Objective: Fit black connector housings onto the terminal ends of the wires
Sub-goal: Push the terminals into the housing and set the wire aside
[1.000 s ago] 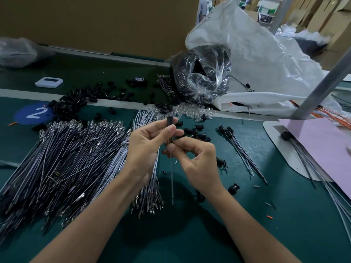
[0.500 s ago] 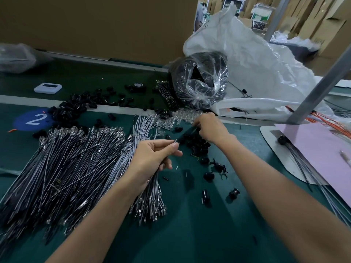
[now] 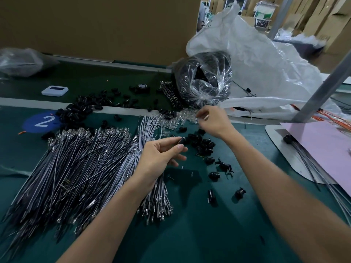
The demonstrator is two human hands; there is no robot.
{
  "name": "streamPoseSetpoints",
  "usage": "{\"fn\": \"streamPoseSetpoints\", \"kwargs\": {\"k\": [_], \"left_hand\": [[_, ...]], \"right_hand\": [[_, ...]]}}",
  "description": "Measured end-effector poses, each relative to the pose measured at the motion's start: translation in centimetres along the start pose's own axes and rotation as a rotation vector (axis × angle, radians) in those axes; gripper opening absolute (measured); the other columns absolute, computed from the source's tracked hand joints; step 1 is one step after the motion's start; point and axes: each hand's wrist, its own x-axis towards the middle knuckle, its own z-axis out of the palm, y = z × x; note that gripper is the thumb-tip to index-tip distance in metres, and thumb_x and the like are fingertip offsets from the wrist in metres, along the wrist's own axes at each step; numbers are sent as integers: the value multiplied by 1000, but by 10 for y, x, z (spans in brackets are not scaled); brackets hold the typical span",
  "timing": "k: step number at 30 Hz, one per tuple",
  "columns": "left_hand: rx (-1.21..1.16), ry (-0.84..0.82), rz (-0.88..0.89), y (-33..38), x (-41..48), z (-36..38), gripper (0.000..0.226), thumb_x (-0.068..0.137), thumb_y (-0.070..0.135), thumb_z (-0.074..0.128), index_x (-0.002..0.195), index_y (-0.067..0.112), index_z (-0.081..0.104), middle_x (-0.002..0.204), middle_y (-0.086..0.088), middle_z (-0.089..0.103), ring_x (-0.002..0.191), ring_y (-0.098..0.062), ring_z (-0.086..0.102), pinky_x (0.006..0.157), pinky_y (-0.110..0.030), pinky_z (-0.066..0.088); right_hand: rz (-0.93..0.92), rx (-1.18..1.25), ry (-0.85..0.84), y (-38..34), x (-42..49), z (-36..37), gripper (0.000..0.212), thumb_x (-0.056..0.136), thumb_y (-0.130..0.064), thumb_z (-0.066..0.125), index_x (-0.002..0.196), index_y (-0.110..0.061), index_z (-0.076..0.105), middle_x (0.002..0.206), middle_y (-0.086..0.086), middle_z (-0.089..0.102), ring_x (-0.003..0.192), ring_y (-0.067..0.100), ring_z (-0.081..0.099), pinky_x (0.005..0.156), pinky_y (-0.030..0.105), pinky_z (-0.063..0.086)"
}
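Where the green table (image 3: 190, 234) spreads under the head camera, a big fan of grey wires (image 3: 72, 168) fills the left, metal terminals glinting at its far edge. Loose black connector housings (image 3: 201, 144) cluster just beyond the left hand (image 3: 161, 158), with more heaped by the blue "2" marker (image 3: 42, 121). Clear plastic bits (image 3: 178, 118) lie by the right hand (image 3: 213, 122). A tied bag of black parts (image 3: 204, 80) and a white sack (image 3: 256, 59) crowd the back. Left hand: thumb and forefinger pinch one black housing (image 3: 181, 139), other fingers loosely curled. Right hand reaches out over the clear bits, fingers pinched together; I cannot tell what they grip. Pink sheet (image 3: 322, 145) lies on the right, cardboard boxes behind.
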Motion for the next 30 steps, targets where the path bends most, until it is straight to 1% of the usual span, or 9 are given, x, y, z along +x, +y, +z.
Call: {"fn": "streamPoseSetpoints", "kwargs": {"k": [3, 6, 9, 13, 18, 21, 24, 27, 30], "left_hand": [[14, -17, 21, -2, 2, 0, 22, 87, 4, 67, 105, 16, 71, 89, -6, 77, 73, -13, 73, 56, -18, 52], [64, -35, 49, -3, 3, 2, 20, 87, 5, 67, 103, 17, 69, 87, -4, 77, 75, -13, 73, 58, -18, 53], [115, -41, 64, -4, 3, 2, 17, 86, 4, 69, 99, 14, 67, 85, -4, 77, 75, -15, 74, 58, -17, 54], [130, -29, 90, -4, 1, 1, 15, 84, -3, 70, 94, 8, 68, 80, -9, 76, 69, -16, 73, 54, -21, 54], [178, -18, 108, -6, 0, 3, 15, 80, -2, 74, 94, 5, 72, 75, -17, 74, 58, -18, 67, 57, -26, 57], [203, -23, 117, -8, 1, 2, 16, 79, -2, 75, 91, 8, 73, 69, -14, 73, 54, -17, 65, 58, -27, 58], [201, -26, 126, -8, 1, 3, 15, 78, 0, 76, 89, 11, 73, 72, -16, 73, 54, -17, 65, 58, -28, 58], [188, -28, 137, -7, 1, 3, 15, 78, 1, 75, 89, 12, 72, 74, -19, 73, 55, -18, 66, 58, -29, 59], [183, -25, 138, -8, 2, 2, 14, 79, 2, 75, 89, 11, 71, 75, -20, 73, 56, -19, 66, 60, -32, 59]], "right_hand": [[-59, 375, 38, -14, -48, -7, 25, 89, -1, 64, 91, -25, 73, 90, -7, 73, 82, 14, 68, 78, 23, 57], [-88, 518, 23, -19, -87, -4, 26, 86, 1, 69, 96, -22, 74, 90, -3, 75, 84, 10, 69, 80, 23, 56], [-81, 515, 0, -22, -96, 0, 17, 83, 0, 73, 92, -15, 74, 84, -4, 74, 79, 7, 69, 77, 21, 55], [-120, 478, 11, -23, -99, 1, 15, 84, -1, 72, 87, -16, 74, 79, -8, 73, 73, 3, 67, 70, 17, 52], [-189, 449, 32, -20, -103, 2, 17, 85, 2, 70, 85, -14, 74, 79, -2, 72, 72, 11, 67, 69, 28, 55], [-170, 487, 28, -19, -100, 1, 15, 84, 1, 72, 85, -14, 73, 77, -4, 73, 72, 9, 68, 69, 28, 56], [-140, 563, 77, -19, -100, 3, 16, 81, 0, 75, 84, -15, 73, 76, -4, 74, 72, 10, 70, 70, 25, 57], [-100, 655, 142, -21, -102, 8, 19, 80, -1, 76, 80, -19, 73, 71, -3, 73, 66, 12, 69, 64, 23, 55], [-93, 670, 177, -21, -103, 11, 18, 79, -3, 78, 80, -20, 73, 71, -5, 73, 65, 11, 69, 65, 22, 54]]}}
